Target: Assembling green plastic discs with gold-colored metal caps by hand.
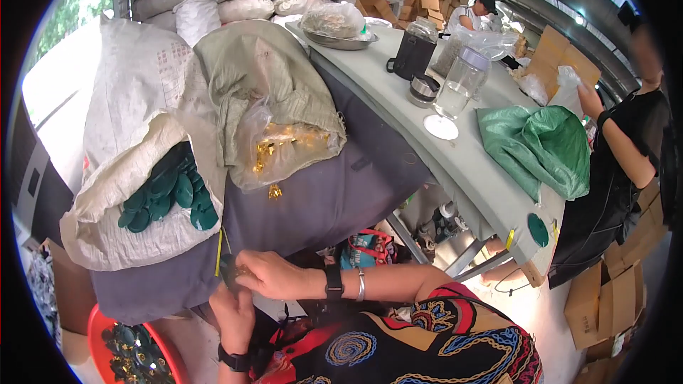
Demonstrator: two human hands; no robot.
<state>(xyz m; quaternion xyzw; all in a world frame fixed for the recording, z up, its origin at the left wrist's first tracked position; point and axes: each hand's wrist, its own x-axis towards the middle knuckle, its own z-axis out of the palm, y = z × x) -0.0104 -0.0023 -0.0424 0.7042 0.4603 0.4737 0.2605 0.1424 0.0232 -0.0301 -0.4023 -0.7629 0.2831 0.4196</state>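
Observation:
My right hand (274, 275) reaches in from the right, fingers pinched on a small dark green disc (228, 270) at the near edge of the cloth-covered table. Just below it, my left hand (233, 313) is closed around the lower part of the same piece; the fingers hide much of it. Beyond my hands, a white woven sack (107, 231) lies with its mouth spread, showing loose green discs (165, 188). An olive sack (263, 64) beside it has gold-coloured pieces (262, 153) in a clear liner. One gold piece (274, 192) rests on the dark cloth (320, 199).
An orange tub (174, 357) of green and gold pieces stands at lower left. A yellow strip (218, 252) is at the table edge. On the grey table (398, 110) are a glass jar (461, 85), a dark bottle (415, 50) and a green bag (533, 146). A co-worker (612, 171) stands right.

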